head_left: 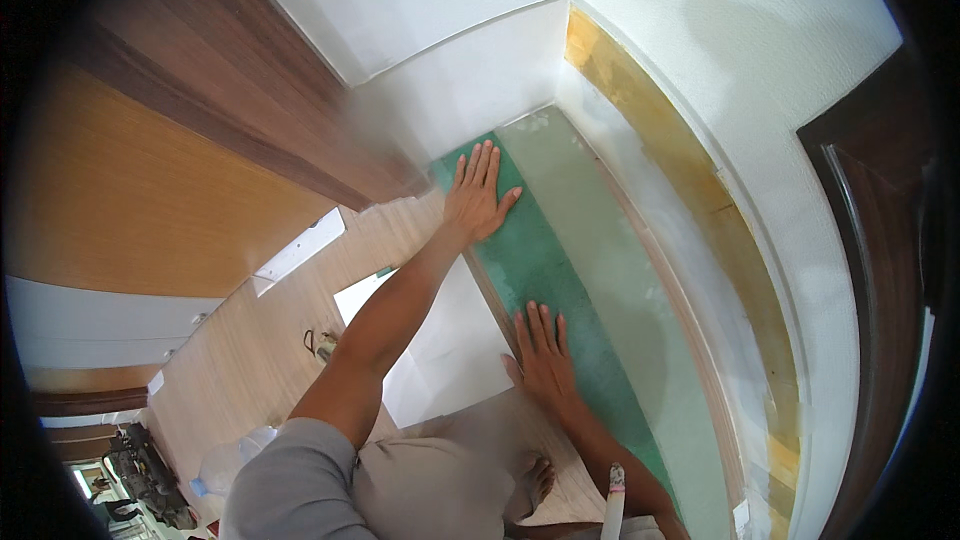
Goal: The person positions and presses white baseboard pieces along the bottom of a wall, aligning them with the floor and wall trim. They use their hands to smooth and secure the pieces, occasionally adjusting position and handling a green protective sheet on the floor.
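Observation:
My left hand [480,195] lies flat, palm down, on the far end of a dark green strip [545,250], fingers spread toward the white wall. Closer to me, my right hand [545,365] rests flat on the same strip, its thumb out over the strip's left edge. Neither hand grips anything. Alongside the strip, on its right, runs a pale green band [600,230] that reaches the base of the right wall. A large white sheet [440,340] lies on the wood-look floor, left of the strip and partly behind my left forearm.
A brown door frame [260,90] and wooden door [170,180] stand at left. The right wall has a yellowish-brown strip [690,150] low down. Small items [322,345], a clear plastic bottle [225,462] and a dark bag [145,475] are leftward. A cigarette [615,505] juts in below.

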Demonstrator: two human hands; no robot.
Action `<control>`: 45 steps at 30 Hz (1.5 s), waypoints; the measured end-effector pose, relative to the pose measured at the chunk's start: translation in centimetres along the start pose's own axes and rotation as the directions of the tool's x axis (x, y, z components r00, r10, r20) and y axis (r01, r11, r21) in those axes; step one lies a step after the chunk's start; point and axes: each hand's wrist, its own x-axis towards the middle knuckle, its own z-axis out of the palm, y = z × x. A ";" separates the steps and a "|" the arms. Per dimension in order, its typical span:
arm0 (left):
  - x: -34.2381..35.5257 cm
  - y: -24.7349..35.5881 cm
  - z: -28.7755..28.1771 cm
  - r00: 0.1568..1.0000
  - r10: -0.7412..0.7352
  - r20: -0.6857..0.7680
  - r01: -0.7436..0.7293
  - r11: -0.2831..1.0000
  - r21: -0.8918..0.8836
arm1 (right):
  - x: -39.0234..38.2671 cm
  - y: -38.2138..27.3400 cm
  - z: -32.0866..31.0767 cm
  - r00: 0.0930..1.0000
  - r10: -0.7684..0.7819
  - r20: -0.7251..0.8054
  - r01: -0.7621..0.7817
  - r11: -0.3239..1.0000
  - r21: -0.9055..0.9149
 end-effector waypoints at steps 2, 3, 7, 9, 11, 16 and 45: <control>-0.1 0.0 0.2 0.997 -0.028 0.067 0.026 0.999 0.031 | -2.2 0.1 -0.2 0.999 0.050 -0.007 -0.050 0.999 -0.017; -0.3 0.1 0.3 0.999 -0.015 0.029 0.013 0.999 0.044 | -2.9 0.4 -0.3 0.995 0.083 -0.053 -0.085 0.996 -0.034; -3.1 1.9 0.8 0.996 0.079 0.038 -0.082 0.994 0.074 | -6.4 2.2 -0.8 0.961 0.242 -0.136 -0.253 0.965 -0.070; -6.0 4.4 1.0 0.980 0.181 0.087 -0.187 0.980 0.063 | -8.0 3.1 -1.1 0.928 0.335 -0.165 -0.344 0.938 -0.032; -9.6 7.3 0.6 0.946 0.283 0.158 -0.291 0.956 0.035 | -9.6 4.0 -1.7 0.884 0.414 -0.218 -0.420 0.907 0.018; -16.8 13.6 -1.4 0.605 0.741 0.292 -0.659 0.672 -0.337 | -13.1 5.0 -3.7 0.803 0.513 -0.304 -0.536 0.844 0.007; -15.6 13.5 -0.8 0.561 0.762 0.325 -0.751 0.633 -0.188 | -14.1 0.9 2.0 0.916 0.381 -0.122 -0.400 0.874 -0.274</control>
